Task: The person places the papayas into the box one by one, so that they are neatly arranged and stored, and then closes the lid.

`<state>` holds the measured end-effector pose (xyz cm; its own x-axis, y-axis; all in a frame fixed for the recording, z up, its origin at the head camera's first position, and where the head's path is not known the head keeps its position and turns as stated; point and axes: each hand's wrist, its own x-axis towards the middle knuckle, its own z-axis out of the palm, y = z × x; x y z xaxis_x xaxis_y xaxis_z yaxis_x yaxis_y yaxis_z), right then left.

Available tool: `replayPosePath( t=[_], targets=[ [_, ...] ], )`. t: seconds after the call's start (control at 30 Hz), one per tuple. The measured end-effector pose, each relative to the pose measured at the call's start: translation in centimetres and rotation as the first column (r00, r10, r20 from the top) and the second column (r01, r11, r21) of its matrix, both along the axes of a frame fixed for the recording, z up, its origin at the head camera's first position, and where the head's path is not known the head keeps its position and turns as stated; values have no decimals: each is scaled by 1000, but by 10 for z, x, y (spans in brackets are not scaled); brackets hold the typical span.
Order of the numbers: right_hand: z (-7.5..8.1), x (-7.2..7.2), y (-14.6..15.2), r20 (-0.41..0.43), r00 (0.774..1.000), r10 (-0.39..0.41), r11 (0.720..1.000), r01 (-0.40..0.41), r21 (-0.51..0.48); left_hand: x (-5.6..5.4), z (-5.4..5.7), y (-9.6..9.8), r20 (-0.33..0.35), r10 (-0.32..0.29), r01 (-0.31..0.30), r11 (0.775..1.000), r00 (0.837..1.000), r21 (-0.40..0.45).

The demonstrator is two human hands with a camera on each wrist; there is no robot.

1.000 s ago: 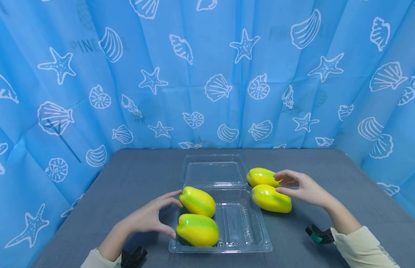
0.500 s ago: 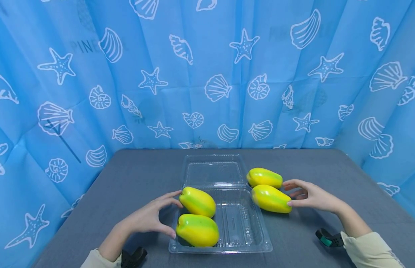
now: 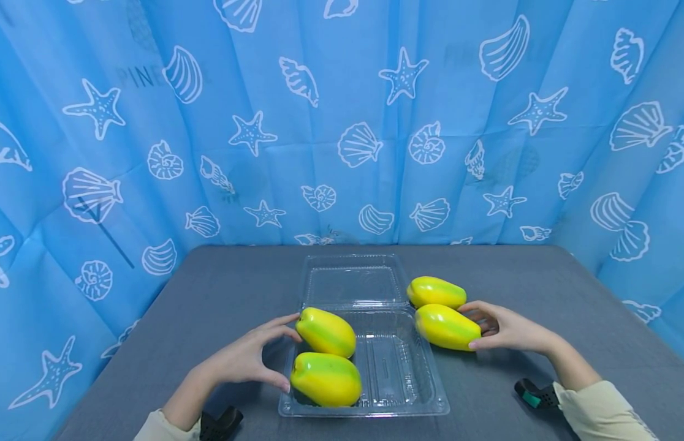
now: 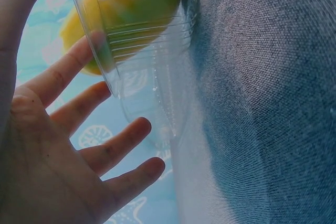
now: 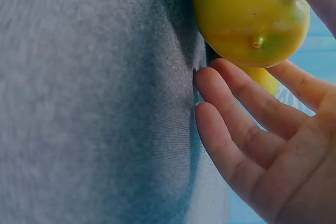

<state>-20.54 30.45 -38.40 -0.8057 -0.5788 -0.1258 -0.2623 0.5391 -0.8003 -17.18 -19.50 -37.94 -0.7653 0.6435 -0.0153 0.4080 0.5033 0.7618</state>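
Just right of the clear plastic hinged container (image 3: 390, 370), the nearer glossy yellow-green oval papaya (image 3: 447, 327) is held at its end between the right hand's (image 3: 506, 329) thumb and fingers. The left hand (image 3: 243, 355) is spread wide at the container's left rim, beside two similar papayas (image 3: 326, 380) laid inside.

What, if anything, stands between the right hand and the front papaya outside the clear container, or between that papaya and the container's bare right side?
Nothing visible separates the right hand from the front papaya; the thumb touches it. Between papaya and bare side, only the clear plastic container's right wall rises; the lid is open.
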Motion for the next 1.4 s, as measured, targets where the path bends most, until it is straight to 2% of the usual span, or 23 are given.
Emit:
replayPosePath(
  t=[0.3,0.73,1.4],
  targets=[
    [1,0,-2,-22,999,27,1000,-27,8,0,0,0,2,3,-3,1000,1000,-6],
    [1,1,-2,-50,999,0,999,2,34,0,2,1,-10,-4,3,1000,1000,-14],
    [17,8,5,-114,993,-13,1000,14,5,0,0,1,5,5,-5,1000,1000,-11]
  ],
)
